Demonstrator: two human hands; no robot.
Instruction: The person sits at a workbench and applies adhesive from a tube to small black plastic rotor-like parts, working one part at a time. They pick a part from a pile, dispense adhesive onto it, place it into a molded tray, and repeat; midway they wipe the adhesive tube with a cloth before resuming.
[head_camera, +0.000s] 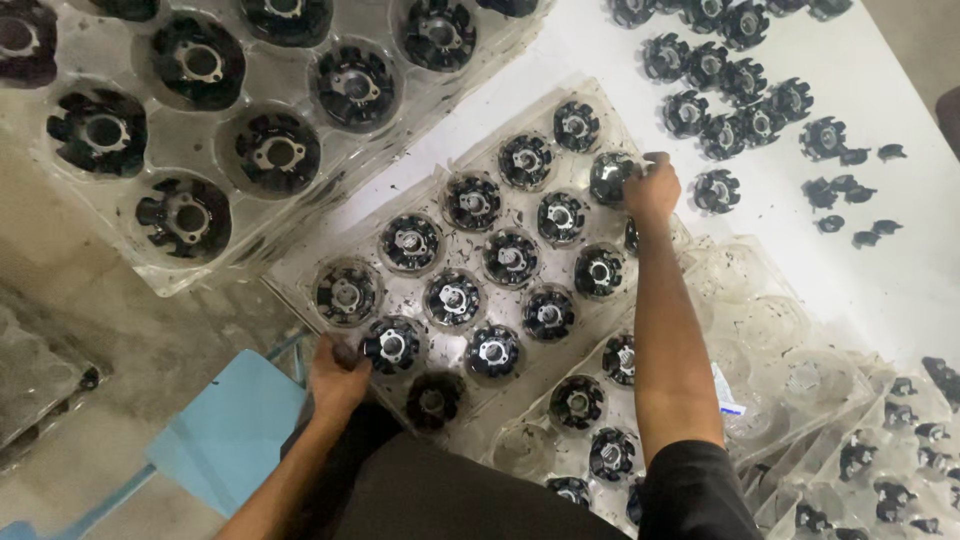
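Left hand (338, 376) grips near edge of clear plastic blister tray (300, 280), fingers curled round it, beside a black finned round metal part (391, 344). Right hand (652, 188) closed on the tray's far edge, next to another such part. Tray sits on white counter (880, 270), pockets mostly filled w/ parts.

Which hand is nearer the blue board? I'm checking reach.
Left. The left hand grips the near tray edge just beside the blue board; the right hand is at the tray's far corner, well away.
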